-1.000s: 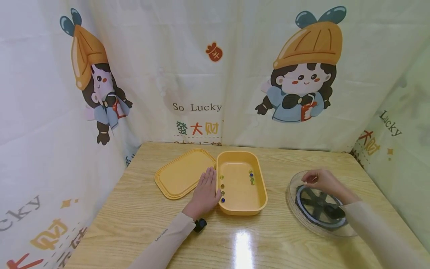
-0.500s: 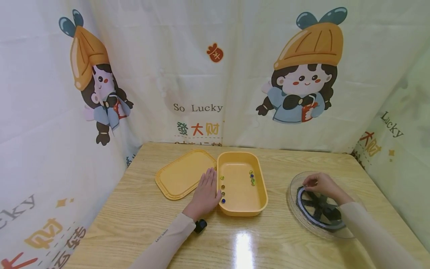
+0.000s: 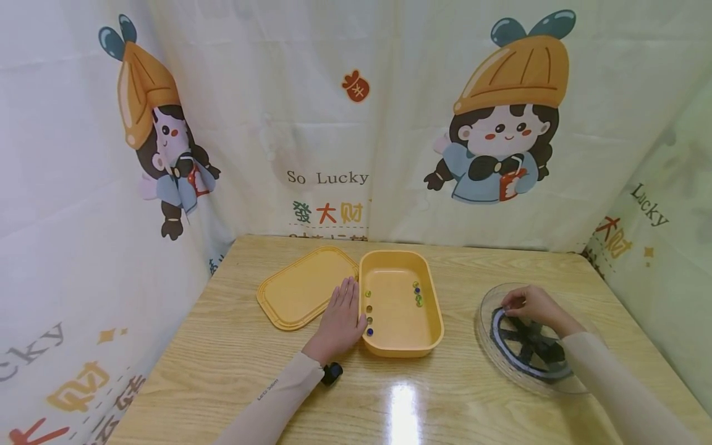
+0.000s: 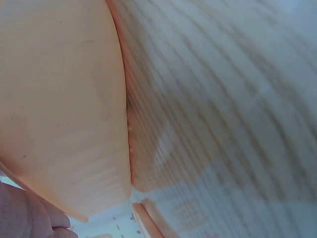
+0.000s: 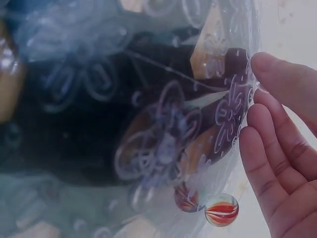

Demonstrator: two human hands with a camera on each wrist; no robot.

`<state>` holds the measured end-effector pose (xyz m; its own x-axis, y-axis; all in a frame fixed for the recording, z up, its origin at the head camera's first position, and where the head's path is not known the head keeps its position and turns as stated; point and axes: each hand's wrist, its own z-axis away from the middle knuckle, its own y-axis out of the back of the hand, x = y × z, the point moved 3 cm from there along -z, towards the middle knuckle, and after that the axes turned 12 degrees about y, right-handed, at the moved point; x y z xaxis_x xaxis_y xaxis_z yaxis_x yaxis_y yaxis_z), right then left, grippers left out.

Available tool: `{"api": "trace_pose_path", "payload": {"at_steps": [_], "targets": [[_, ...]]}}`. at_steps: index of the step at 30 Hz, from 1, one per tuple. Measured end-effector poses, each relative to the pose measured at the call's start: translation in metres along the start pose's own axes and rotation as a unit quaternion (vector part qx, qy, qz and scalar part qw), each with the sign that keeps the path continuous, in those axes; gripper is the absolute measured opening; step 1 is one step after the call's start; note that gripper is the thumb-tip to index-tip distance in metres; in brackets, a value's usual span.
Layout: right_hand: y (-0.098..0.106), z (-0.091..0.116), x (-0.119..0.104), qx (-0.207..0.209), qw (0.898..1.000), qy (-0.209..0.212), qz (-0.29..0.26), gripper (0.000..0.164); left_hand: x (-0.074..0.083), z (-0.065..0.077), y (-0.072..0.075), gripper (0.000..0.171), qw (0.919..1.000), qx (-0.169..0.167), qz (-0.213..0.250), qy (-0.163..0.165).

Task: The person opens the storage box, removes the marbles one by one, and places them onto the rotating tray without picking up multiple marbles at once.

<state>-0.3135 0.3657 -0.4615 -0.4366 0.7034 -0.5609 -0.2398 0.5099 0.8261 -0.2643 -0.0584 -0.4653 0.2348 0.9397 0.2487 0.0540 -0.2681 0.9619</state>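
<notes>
My left hand (image 3: pixel 337 322) rests with straight fingers along the left wall of an orange-yellow box (image 3: pixel 397 354); in the left wrist view its fingers (image 4: pixel 32 215) lie at the rim. Inside that box, marbles stand in two loose rows, several by the left wall (image 3: pixel 369 320) and several by the right (image 3: pixel 418 295). My right hand (image 3: pixel 536 307) is over a clear, flower-patterned round plate (image 3: pixel 483 349). Thumb and forefinger pinch a small pale thing, too hidden to name, at the plate's surface. A red-and-white swirl marble (image 5: pixel 222 210) sits on the plate below those fingers.
The flat orange-yellow lid (image 3: pixel 306 287) lies left of the box, close to it. A black spoked form (image 3: pixel 525 349) shows through the plate. Printed curtains (image 3: pixel 400 142) hang behind the wooden table (image 3: pixel 222 358) and at both sides.
My right hand has lowered slightly towards the plate, its thumb and forefinger still together, and then stays about there. My left hand and the box have not moved.
</notes>
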Motion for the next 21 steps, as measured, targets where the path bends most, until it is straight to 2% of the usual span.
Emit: {"api": "trace_pose_path", "payload": {"at_steps": [5,11,17,21], "targets": [[0.009,0.001,-0.008,-0.001,1.000,0.013,0.020,0.018,0.000,0.000,0.001,0.065,1.0000,0.001,0.007,0.001],[0.034,-0.002,-0.031,-0.001,0.997,0.043,0.066,0.021,0.001,0.001,0.002,0.065,0.9999,-0.007,0.011,0.001],[0.058,-0.019,-0.073,0.003,0.990,0.093,0.102,0.018,-0.001,0.000,0.001,0.065,0.9999,-0.010,0.011,0.002],[0.065,-0.037,-0.105,-0.019,0.987,0.108,0.117,0.019,-0.001,0.000,0.001,0.066,0.9999,-0.011,0.008,0.002]]}}
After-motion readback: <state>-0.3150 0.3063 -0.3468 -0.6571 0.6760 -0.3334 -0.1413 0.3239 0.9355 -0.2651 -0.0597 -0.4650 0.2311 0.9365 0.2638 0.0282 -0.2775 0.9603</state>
